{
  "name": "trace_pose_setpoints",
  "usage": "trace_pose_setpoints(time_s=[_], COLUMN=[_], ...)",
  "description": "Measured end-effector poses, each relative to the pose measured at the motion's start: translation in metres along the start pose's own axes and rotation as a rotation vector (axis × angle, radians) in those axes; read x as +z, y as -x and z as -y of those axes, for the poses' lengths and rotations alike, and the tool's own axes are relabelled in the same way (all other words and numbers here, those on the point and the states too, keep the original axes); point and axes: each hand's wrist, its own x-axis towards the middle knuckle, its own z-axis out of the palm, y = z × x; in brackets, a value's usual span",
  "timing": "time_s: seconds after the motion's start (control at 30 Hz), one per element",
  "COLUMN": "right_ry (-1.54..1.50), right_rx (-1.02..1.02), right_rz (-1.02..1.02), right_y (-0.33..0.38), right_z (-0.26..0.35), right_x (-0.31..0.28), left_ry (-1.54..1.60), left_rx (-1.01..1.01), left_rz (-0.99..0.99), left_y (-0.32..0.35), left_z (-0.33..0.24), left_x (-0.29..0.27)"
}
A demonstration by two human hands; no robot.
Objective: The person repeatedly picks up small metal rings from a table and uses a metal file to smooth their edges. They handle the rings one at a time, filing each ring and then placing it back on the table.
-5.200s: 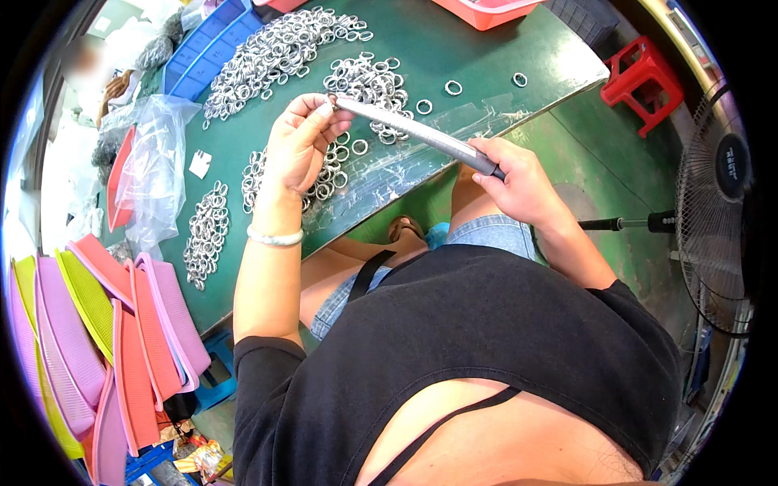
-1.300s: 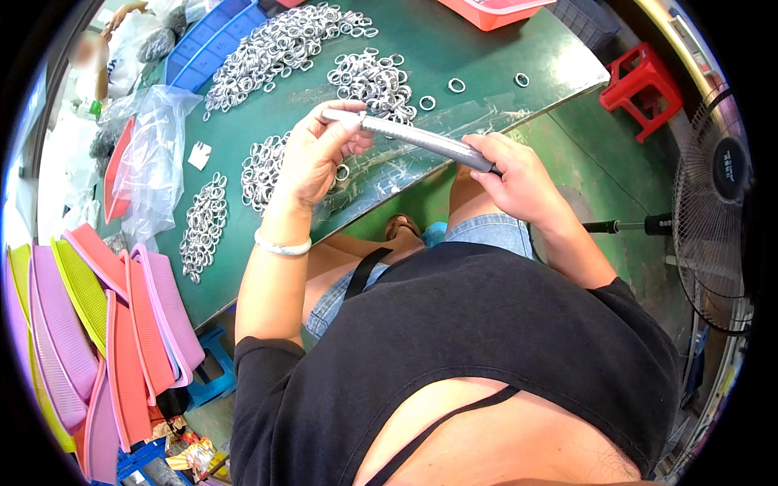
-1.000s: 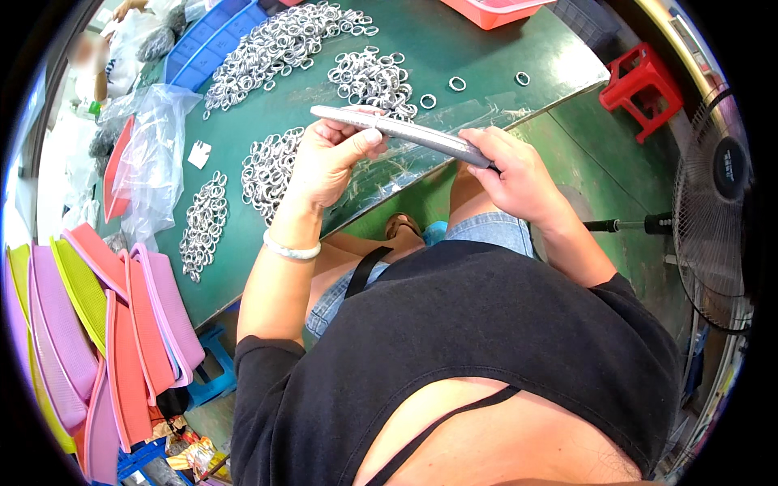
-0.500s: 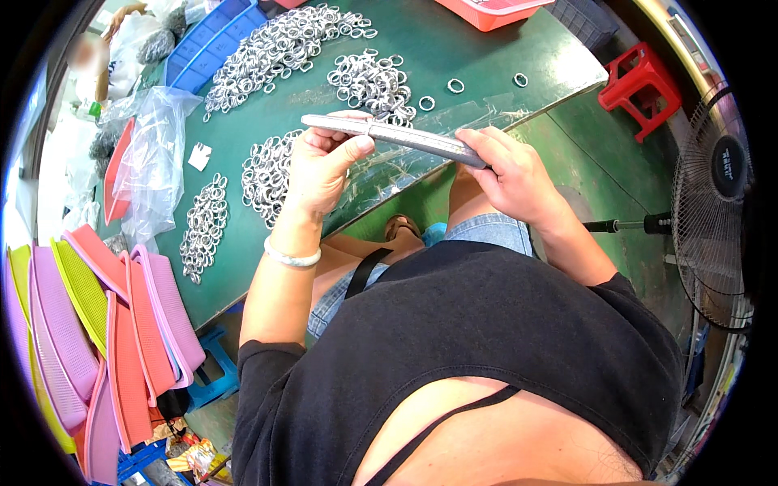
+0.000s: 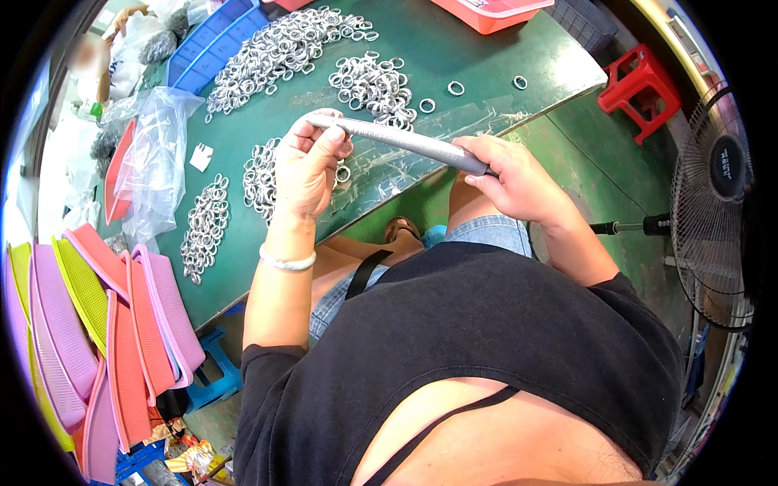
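A grey, tapered ring mandrel (image 5: 397, 138) with a dark handle spans both of my hands above the table edge. My right hand (image 5: 506, 174) is closed round its thick handle end. The thumb and fingers of my left hand (image 5: 308, 166) pinch the thin tip; whether a ring sits inside that pinch is hidden. Just beside the left fingers shows a single metal ring (image 5: 343, 173), and I cannot tell if it is held or lying behind. Behind the mandrel is a pile of silver rings (image 5: 373, 85); another ring pile (image 5: 259, 180) is partly covered by my left hand.
Farther back lie a large ring heap (image 5: 284, 53) and a blue bin (image 5: 212, 44). A smaller ring group (image 5: 206, 227) and clear plastic bag (image 5: 158, 166) are at left, near stacked coloured baskets (image 5: 121, 340). A red stool (image 5: 640, 93) and fan (image 5: 713, 194) stand right.
My left hand has slid left toward the mandrel's thin tip. The mandrel has turned a little, its tip end staying raised. A ring seen on its shaft by my left thumb no longer shows there.
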Motion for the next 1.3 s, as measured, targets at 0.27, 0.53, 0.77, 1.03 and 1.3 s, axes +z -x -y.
trace_pose_setpoints(time_s=[0.27,0.53,0.77,1.03,1.3], right_ry=[0.219,0.365,0.199,0.264,0.15], right_rx=[-0.05,-0.094,-0.068,-0.069,-0.039], right_rz=[-0.107,-0.227,-0.164,-0.183,-0.069], right_y=[-0.003,-0.003,-0.003,-0.004,-0.008], right_z=[0.013,0.008,0.007,0.009,0.015], right_x=[0.007,0.017,0.016,0.017,0.016], left_ry=[-0.126,-0.206,-0.133,-0.126,-0.095], left_rx=[-0.047,0.016,-0.044,-0.008,0.075], left_rz=[0.005,-0.075,0.018,0.023,-0.025], left_y=[0.009,0.012,0.016,0.014,0.022], left_z=[0.009,0.012,-0.001,0.01,0.007], left_x=[0.008,0.022,0.017,0.012,0.012])
